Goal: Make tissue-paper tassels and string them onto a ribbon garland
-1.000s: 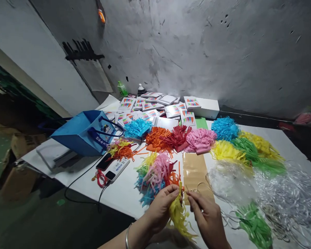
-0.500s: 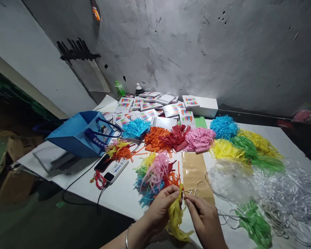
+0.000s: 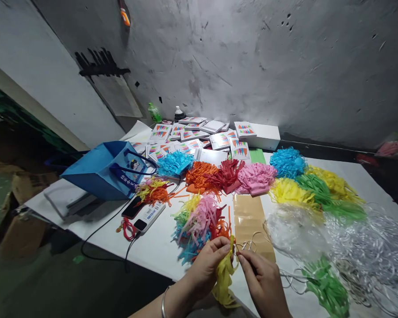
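Observation:
My left hand (image 3: 207,265) pinches the top of a yellow paper tassel (image 3: 223,278), whose strips hang down over the table's front edge. My right hand (image 3: 262,278) sits close beside it, fingertips closed on a thin white string (image 3: 248,245) at the tassel's top. The string loops away over a brown paper sheet (image 3: 248,216). A mixed-colour pile of finished tassels (image 3: 200,221) lies just beyond my left hand.
Heaps of blue, orange, red, pink, yellow and green tassels (image 3: 255,179) cross the white table (image 3: 159,243). Clear bags and string (image 3: 361,247) lie right, a blue bag (image 3: 102,170), phone and power bank (image 3: 147,216) left, printed packets (image 3: 199,137) at the back.
The yellow tassel's hanging strips have swung inward and bunched under my left hand. Both hands stay together at the tassel's top, shifted only slightly.

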{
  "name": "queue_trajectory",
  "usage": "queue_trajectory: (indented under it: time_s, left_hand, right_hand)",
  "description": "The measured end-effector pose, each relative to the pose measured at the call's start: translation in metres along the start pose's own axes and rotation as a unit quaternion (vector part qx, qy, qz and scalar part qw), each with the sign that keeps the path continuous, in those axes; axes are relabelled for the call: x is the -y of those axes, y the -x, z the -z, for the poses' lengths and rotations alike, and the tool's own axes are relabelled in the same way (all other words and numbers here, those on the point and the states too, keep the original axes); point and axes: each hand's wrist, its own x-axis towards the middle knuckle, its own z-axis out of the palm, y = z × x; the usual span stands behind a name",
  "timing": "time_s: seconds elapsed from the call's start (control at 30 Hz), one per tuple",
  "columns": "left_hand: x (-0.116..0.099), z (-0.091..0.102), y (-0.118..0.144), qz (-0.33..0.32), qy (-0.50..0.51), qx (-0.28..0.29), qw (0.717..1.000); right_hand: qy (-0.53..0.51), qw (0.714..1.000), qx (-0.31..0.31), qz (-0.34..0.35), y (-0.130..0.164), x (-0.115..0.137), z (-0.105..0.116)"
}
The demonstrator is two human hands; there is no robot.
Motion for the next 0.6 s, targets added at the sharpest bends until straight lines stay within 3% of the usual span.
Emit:
queue_trajectory:
  time_s: [0.6]
  left_hand:
    - [0.0032,-0.0013,-0.0014,-0.003,-0.009,-0.006,1.0]
  right_hand:
    - [-0.017,1.0,-0.001,-0.018,0.0016,0.0012,0.0014]
